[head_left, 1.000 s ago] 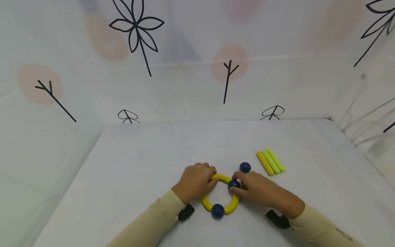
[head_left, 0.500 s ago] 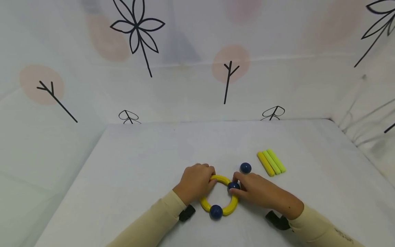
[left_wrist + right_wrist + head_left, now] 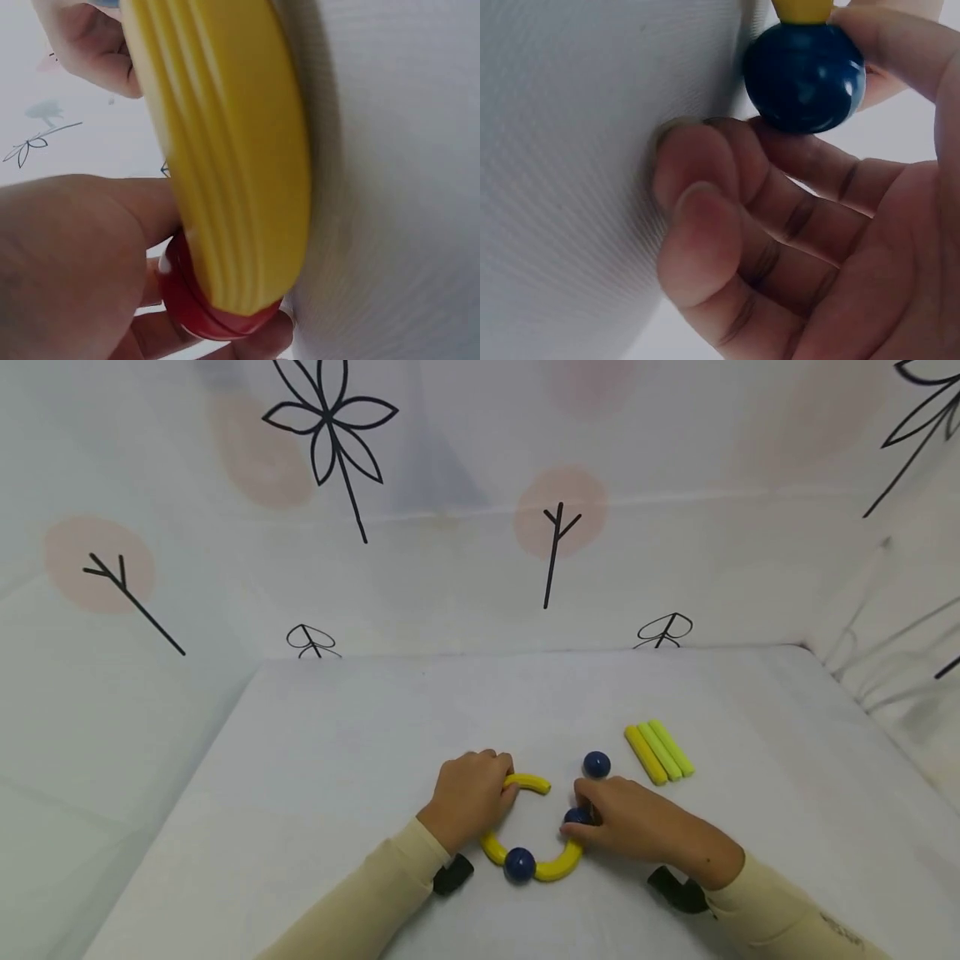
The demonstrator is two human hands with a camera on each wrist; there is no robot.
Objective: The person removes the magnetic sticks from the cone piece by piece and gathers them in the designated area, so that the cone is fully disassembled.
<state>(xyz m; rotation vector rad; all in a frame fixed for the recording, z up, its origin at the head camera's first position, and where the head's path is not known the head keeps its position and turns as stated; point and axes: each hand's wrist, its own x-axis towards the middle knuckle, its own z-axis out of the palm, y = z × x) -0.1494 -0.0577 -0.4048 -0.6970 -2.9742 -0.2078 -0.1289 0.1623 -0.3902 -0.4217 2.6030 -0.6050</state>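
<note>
On the white table, curved yellow rods and balls form a ring with a gap at its upper right. My left hand (image 3: 468, 797) grips its left side, pinching a red ball (image 3: 178, 289) that is hidden in the head view. From that hand the upper yellow rod (image 3: 531, 783) sticks out with a free end. My right hand (image 3: 637, 822) pinches a blue ball (image 3: 806, 79) between thumb and finger. That ball sits on the end of the lower right yellow rod (image 3: 561, 865). Another blue ball (image 3: 519, 865) joins this rod to the lower left yellow rod (image 3: 492, 848).
A loose blue ball (image 3: 597, 764) lies just beyond my right hand. Further right are a straight yellow rod (image 3: 645, 755) and two yellow-green rods (image 3: 666, 750), side by side. A patterned white cloth wall (image 3: 450, 585) stands behind the table. Dark straps (image 3: 453, 875) show below both wrists.
The upper yellow rod has come apart from the blue ball in my right hand, so the ring has opened there. My left hand shifted slightly left and away; the right hand moved slightly right.
</note>
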